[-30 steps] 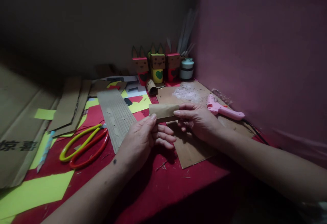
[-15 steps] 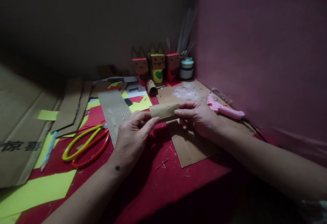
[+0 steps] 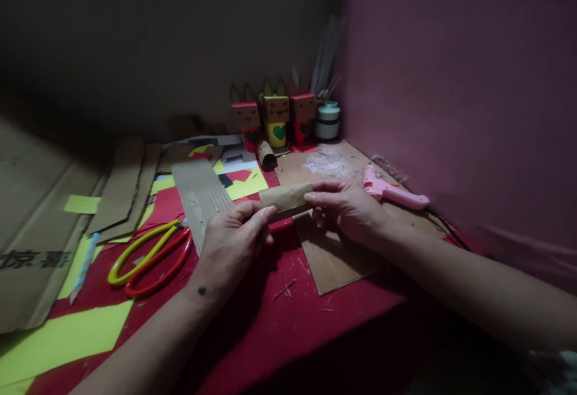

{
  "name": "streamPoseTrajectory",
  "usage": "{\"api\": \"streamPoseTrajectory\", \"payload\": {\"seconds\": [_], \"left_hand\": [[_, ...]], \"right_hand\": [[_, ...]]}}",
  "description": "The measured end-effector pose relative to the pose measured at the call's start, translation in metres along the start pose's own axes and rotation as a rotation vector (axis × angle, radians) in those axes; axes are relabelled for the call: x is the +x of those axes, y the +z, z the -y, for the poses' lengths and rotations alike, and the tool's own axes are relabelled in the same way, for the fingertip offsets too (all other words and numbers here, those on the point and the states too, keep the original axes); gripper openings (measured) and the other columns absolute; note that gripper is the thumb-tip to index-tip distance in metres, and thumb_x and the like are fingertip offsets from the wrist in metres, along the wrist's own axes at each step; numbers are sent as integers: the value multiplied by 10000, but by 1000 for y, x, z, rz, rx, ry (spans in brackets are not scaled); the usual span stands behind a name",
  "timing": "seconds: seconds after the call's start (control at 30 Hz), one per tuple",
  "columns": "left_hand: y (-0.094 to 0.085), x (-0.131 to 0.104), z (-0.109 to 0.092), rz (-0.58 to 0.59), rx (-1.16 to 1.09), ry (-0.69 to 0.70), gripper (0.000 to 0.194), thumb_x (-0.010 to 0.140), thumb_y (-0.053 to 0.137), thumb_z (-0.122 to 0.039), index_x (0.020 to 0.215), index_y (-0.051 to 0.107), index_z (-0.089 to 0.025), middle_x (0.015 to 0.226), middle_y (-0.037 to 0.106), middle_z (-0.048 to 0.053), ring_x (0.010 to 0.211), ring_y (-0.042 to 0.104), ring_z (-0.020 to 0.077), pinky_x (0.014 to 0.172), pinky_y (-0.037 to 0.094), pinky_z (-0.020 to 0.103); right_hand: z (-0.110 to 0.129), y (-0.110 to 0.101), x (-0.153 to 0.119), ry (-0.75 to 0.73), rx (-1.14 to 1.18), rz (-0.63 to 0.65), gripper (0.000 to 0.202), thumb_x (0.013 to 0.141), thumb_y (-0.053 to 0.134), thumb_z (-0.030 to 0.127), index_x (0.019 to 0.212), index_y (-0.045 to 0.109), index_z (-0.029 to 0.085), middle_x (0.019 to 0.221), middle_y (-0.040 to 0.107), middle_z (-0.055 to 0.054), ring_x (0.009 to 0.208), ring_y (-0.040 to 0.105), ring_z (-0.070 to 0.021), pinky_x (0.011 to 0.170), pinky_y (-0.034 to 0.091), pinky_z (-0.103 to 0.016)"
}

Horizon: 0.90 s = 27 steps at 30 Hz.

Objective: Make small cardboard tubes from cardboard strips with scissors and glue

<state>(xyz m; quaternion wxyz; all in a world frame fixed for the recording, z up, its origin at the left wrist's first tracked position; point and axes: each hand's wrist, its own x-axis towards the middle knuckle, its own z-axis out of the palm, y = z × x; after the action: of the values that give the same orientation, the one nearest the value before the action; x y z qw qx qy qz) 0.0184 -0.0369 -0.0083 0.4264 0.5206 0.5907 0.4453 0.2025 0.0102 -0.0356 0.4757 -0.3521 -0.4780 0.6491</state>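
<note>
A short strip of brown cardboard [image 3: 285, 198] is held level above the table between both hands. My left hand [image 3: 234, 232] pinches its left end between thumb and fingers. At the right end, my right hand [image 3: 345, 205] grips it with the thumb on the near face and the fingers behind. The strip looks slightly bent or curved; its far side is hidden. Below it lies a flat cardboard sheet [image 3: 336, 260] on the red tabletop [image 3: 279, 335]. A rolled cardboard tube [image 3: 267, 154] rests a little behind the strip.
Scissors [image 3: 151, 260] with yellow and red handles lie left, near a pencil [image 3: 85, 266], yellow paper [image 3: 67, 338] and a grey corrugated strip [image 3: 198, 193]. A pink glue gun [image 3: 394, 190] is at right. Behind stand three cardboard animal figures [image 3: 276, 112] and a jar [image 3: 327, 121].
My left hand has shifted slightly left and down along the strip's end, and its fingers show more underneath. Both hands still hold the cardboard strip in nearly the same place.
</note>
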Motion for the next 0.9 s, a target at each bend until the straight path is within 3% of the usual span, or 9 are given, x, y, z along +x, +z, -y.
{"api": "streamPoseTrajectory", "payload": {"seconds": [0.13,0.4,0.57,0.7,0.9], "left_hand": [[0,0,1,14,30,23,163,793,659,-277,694,659,-148,469,580,-14,384,422,73,389,328,176],[-1,-2,1,48,11,-20,169,789,662,-309,792,667,-140,515,617,-3,388,504,104,385,411,200],[1,-3,2,41,48,5,163,793,659,-292,822,684,-133,516,628,2,403,531,111,408,428,202],[2,-4,3,29,101,80,167,801,654,-303,772,678,-140,499,621,-7,415,538,105,436,432,196],[4,-4,3,45,3,-50,203,814,638,-344,832,676,-145,487,604,-25,373,506,92,378,381,179]], "right_hand": [[-3,-1,2,0,35,5,156,718,772,308,750,684,183,596,580,19,454,497,-93,406,419,-227],[0,-1,3,52,-11,-25,132,706,767,253,729,662,175,536,558,12,443,490,-99,397,423,-224],[-1,-2,5,99,-27,24,160,658,801,237,701,675,149,615,607,-14,473,500,-87,397,417,-208],[-1,-2,6,154,-140,63,179,735,741,290,747,712,114,537,568,3,414,442,-61,372,339,-187],[-4,-6,6,135,-219,59,208,724,758,335,718,698,135,434,512,19,353,401,-77,324,235,-218]]}}
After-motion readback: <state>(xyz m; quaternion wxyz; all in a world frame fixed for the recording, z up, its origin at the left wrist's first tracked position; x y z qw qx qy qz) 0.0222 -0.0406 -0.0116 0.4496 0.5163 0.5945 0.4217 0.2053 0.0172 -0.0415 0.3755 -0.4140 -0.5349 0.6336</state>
